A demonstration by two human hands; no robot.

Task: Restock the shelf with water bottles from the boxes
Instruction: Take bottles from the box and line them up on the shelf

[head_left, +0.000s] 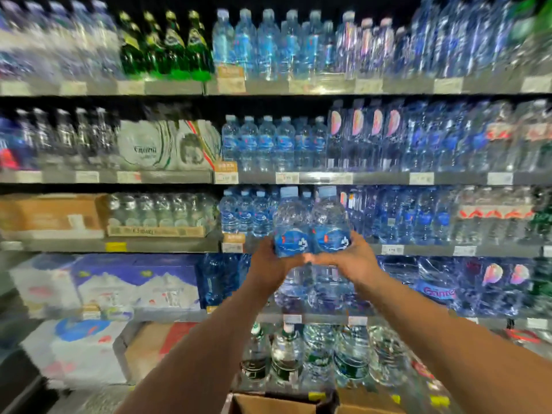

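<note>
A person's 2 bare arms reach up toward shop shelving packed with bottled water. The left hand [270, 264] grips 1 clear water bottle, the left bottle [291, 219]. The right hand [354, 261] grips a second, the right bottle [330, 216]. Both bottles stand upright, pressed side by side, each with a pale blue cap and a blue label.

The left fingers [266, 245] are curled round the outer side of their bottle at label height. The right fingers [357, 242] are clamped the same way on theirs. The 2 hands meet just under the labels.

Directly behind the fingers runs a grey shelf edge [424, 250] carrying white price tags. Just above and to the left of the fingers stands a row of matching bottles [245, 215] on that shelf. Below the fingers lie shrink-wrapped packs [328, 289], and lower still stand larger bottles [286, 354] (dark labels, too blurred to read). Far beneath the fingers, nearest the camera, is the top of a cardboard box [268, 404].
</note>
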